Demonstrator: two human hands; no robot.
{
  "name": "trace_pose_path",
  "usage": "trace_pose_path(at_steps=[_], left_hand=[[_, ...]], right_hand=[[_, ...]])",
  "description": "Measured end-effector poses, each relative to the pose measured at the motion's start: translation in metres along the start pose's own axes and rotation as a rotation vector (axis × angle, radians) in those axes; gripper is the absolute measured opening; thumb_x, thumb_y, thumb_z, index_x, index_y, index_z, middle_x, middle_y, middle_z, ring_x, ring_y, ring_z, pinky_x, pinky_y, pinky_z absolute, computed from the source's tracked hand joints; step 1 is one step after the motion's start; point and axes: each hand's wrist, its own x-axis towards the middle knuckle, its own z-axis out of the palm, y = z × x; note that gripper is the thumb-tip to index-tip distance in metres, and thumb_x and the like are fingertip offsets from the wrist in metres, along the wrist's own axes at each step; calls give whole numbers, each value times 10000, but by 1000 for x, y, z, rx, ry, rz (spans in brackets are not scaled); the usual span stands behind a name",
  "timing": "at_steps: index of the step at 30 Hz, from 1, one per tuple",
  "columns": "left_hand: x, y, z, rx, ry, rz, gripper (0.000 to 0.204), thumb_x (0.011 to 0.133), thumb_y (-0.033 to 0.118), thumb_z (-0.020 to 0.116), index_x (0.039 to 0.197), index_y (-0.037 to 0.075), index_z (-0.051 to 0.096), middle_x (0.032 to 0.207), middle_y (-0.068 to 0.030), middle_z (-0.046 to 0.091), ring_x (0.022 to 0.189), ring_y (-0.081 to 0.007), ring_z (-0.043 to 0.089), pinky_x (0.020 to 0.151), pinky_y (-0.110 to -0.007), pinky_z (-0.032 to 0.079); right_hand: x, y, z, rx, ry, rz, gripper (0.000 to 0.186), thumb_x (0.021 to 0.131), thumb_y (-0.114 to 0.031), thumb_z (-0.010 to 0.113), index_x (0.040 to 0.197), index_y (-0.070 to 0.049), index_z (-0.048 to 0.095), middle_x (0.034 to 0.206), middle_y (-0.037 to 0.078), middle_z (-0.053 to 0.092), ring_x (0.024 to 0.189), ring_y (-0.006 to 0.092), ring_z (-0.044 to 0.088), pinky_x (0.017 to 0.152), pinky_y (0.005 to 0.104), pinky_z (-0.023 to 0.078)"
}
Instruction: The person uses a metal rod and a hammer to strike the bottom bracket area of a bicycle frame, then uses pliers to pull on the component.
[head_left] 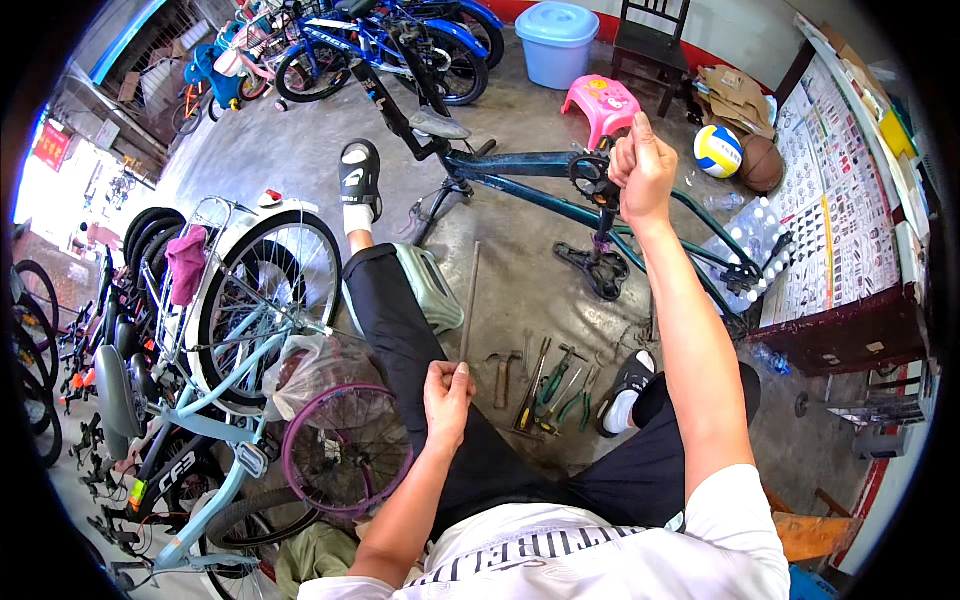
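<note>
My left hand point(447, 400) is closed on the lower end of a long thin metal rod point(469, 300), held upright over my left thigh. My right hand point(642, 170) is raised in front of the crank of a dark teal bike frame point(525, 204), fingers curled and thumb on top; what is between them, if anything, I cannot make out. The frame carries a black saddle post; a loose black pedal assembly point(590, 268) is below the crank. On the floor between my legs lie a hammer point(503, 385), screwdrivers point(530, 390) and pliers point(574, 410).
Bicycles and a purple wheel rim point(295, 465) crowd my left. A pale green stool point(435, 285) is beside my left leg. Behind the frame are a pink stool point(600, 100), blue bin point(557, 50), balls point(718, 152) and cardboard point(735, 95). A parts board point(835, 200) stands right.
</note>
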Motion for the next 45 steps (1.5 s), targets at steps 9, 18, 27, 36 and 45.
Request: trace_pose_path(at_steps=[9,18,27,36,45], left_hand=[[0,10,-1,6,0,6,138,1062,149,608,1024,51,519,711,-18,580,571,-56,448,519,-234,356],[-2,34,9,-5,-67,-3,150,1064,165,606,1036,48,517,717,-16,576,560,-49,429,494,-229,331],[-2,136,-5,-2,-439,-242,265,1065,187,570,1277,28,554,770,-1,529,547,-69,427,465,-211,322],[-2,247,5,978,-558,327,140,1052,135,567,1114,15,607,699,-61,644,588,-155,609,573,-330,473],[29,329,108,1522,-606,892,218,976,85,627,1185,20,629,802,-209,667,747,-408,677,656,-456,514]], right_hand=[[-13,-7,2,-59,-33,-61,583,1102,-390,534,620,-111,361,544,-26,318,473,83,276,448,287,199],[-50,-8,1,-41,-51,-75,578,1098,-370,553,609,-94,415,563,-30,398,495,73,351,457,274,261],[-96,-16,-5,-57,-8,-136,506,1134,-374,450,724,-77,448,613,-13,406,533,86,364,500,269,301],[-141,-23,-35,194,263,-99,404,1151,-349,371,882,-67,474,788,49,488,751,196,519,908,400,481],[-142,-38,-44,-80,341,82,400,1137,-345,405,895,-46,516,890,68,518,894,183,507,897,345,411]])
